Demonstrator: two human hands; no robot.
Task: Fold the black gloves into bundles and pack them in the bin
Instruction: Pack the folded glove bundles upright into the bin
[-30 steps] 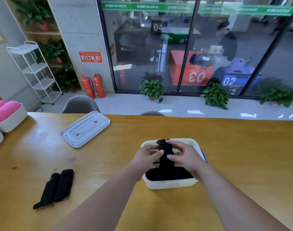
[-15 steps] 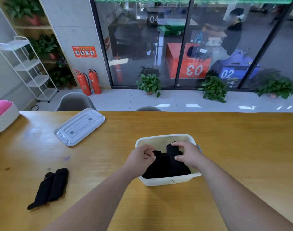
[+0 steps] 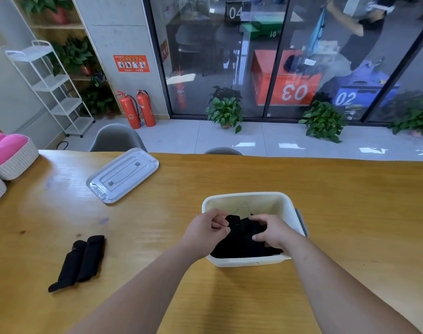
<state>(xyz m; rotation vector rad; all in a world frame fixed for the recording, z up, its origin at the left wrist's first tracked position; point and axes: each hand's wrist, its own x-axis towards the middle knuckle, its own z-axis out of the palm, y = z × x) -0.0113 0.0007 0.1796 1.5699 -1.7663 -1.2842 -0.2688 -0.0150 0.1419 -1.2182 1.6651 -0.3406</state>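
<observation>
- glove bundle (image 3: 241, 237), between the fingers (image 3: 218, 221) of left hand (image 3: 205, 233) and right hand (image 3: 275, 233): plain black.
- bin (image 3: 249, 262), around the fingers: creamy white; handle (image 3: 302, 222) right of the right fingers: grey.
- loose gloves (image 3: 80, 259), well left of the left fingers: black.
- lid (image 3: 123, 174), beyond and left of them: pale grey-white.
- table (image 3: 350, 213), beneath: honey-yellow, wood grain.
- basket (image 3: 17, 162), far left: white weave; cloth (image 3: 3, 148) inside: pink.
</observation>
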